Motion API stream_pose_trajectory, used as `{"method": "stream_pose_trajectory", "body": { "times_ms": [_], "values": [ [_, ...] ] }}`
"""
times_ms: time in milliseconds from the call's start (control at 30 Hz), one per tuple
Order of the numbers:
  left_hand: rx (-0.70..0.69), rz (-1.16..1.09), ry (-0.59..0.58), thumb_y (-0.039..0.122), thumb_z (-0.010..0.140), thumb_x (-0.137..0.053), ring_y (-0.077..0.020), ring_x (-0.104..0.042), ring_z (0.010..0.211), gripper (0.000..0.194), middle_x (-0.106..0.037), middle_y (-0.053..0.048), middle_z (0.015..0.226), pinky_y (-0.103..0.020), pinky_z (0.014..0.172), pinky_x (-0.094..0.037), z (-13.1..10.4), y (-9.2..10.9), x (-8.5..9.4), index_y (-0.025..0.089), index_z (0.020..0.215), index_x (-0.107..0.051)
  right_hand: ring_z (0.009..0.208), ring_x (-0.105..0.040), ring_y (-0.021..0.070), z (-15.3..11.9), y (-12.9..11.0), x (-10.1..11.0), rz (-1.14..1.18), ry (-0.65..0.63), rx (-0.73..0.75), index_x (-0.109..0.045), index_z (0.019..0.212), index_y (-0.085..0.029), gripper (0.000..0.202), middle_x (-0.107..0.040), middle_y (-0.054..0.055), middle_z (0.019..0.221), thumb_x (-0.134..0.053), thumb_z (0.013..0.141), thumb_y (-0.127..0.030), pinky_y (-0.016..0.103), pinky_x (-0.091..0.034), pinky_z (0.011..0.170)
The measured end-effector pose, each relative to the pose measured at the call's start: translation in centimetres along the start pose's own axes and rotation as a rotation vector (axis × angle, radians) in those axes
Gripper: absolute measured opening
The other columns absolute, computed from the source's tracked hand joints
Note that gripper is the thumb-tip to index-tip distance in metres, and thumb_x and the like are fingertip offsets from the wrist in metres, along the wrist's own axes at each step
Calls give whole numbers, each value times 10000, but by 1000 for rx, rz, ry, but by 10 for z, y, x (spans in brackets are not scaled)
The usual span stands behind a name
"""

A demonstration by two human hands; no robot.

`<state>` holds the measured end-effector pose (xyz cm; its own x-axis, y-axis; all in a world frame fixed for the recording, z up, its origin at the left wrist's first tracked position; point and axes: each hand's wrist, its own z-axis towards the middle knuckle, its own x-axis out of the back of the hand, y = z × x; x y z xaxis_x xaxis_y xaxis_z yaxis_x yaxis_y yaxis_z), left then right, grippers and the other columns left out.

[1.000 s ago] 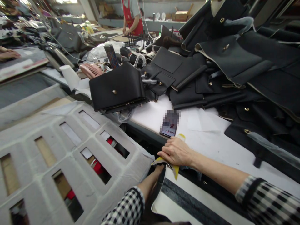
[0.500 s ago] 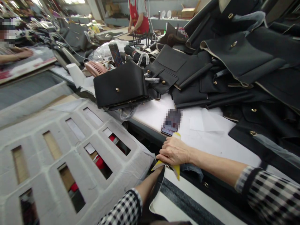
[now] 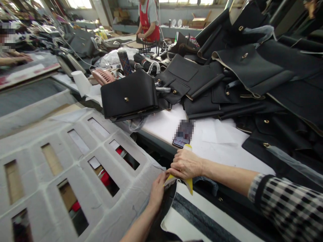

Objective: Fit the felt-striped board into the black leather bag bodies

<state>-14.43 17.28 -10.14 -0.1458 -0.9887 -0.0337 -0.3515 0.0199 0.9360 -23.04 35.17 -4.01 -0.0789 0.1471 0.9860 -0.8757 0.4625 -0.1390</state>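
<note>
- At the far left, see a co-worker's hands (image 3: 24, 58) over another desk.
- Near left, see a gray cover (image 3: 45, 181) with long holes, lying flat, maybe to hold things up.
- In the middle, see a black bag (image 3: 128, 95) on the white-topped desk (image 3: 164, 121), resting with its clasp in view. Just behind it, see a pink fan (image 3: 103, 76), maybe for cool air.
- Farther back, see a person in a red apron (image 3: 150, 33).
- Near the middle, see the left hand (image 3: 157, 193), with fingertips by the left end of a yellow strip (image 3: 189, 186). Cannot tell if pinching it.
- Just right of that, see the right hand (image 3: 185, 164), with fingers curled and clamped on the yellow strip, likely to keep it from slipping. Below it, see a white piece with a dark band (image 3: 186, 201).
- Just past the right hand, see a phone (image 3: 181, 137) lying flat, close enough to look at.
- At the right, see a big heap of black bag parts (image 3: 267, 64), some with plastic wrap, maybe against scratches.
</note>
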Motion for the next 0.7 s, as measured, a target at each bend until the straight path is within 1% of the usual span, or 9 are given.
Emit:
{"method": "stream_pose_trajectory", "body": {
  "times_ms": [33,67,100,167,200,267,367,467,700],
  "values": [
    [-6,-38,-8,498,995,-372,-254,-636,1085,490,-684,-135,1137,-425,942,-523,-6,6,4,115,1143,-642,573,-560,149,0,0,0,-4,-1,-1,-590,661,-188,477,-664,29,618,-363,1017,-411,341,-267,636],
    [-18,-49,-34,500,986,-393,-257,-617,1133,486,-672,-123,1193,-398,967,-512,-13,13,8,133,1205,-624,573,-557,150,0,0,0,-5,0,-1,-587,663,-190,476,-662,26,619,-360,1018,-410,342,-264,634],
    [-34,-21,-70,494,961,-466,-254,-610,1151,464,-664,-98,1225,-366,974,-506,-20,21,11,164,1256,-604,572,-554,150,0,0,-1,-4,5,-1,-582,659,-192,477,-660,24,617,-358,1018,-411,342,-262,634],
    [-70,142,-144,433,869,-648,-246,-647,1079,447,-695,-50,1169,-312,936,-515,-31,37,14,216,1258,-613,577,-551,149,-1,1,-3,4,16,-4,-574,651,-192,480,-657,22,615,-356,1019,-411,339,-263,637],
    [-83,242,-166,398,838,-691,-239,-668,1019,436,-713,-33,1114,-294,904,-522,-34,43,14,232,1236,-627,577,-549,148,-1,1,-4,7,22,-5,-571,648,-191,481,-656,23,615,-357,1019,-411,337,-263,639],
    [-104,356,-174,370,848,-676,-221,-686,932,378,-727,-16,1019,-273,845,-527,-37,51,12,244,1202,-641,574,-544,146,-2,1,-6,9,34,-2,-570,647,-189,480,-651,23,609,-362,1018,-410,334,-260,638],
    [-142,411,-169,361,889,-618,-199,-685,875,300,-723,-13,946,-249,793,-510,-37,55,8,230,1157,-648,565,-541,145,-3,1,-7,15,52,8,-566,637,-185,479,-642,24,598,-372,1017,-403,335,-258,630],
    [-175,488,-142,361,895,-612,-177,-672,800,235,-717,-7,889,-237,743,-481,-38,54,7,208,1065,-663,565,-549,146,-2,1,-6,23,59,16,-569,630,-179,481,-640,30,595,-380,1015,-397,338,-264,630],
    [-211,617,-101,369,922,-578,-146,-612,683,196,-688,15,785,-249,655,-398,-40,55,5,204,989,-659,555,-549,147,-5,0,-7,19,82,21,-562,623,-182,481,-634,28,585,-380,1013,-397,346,-262,625]
  ]
}}
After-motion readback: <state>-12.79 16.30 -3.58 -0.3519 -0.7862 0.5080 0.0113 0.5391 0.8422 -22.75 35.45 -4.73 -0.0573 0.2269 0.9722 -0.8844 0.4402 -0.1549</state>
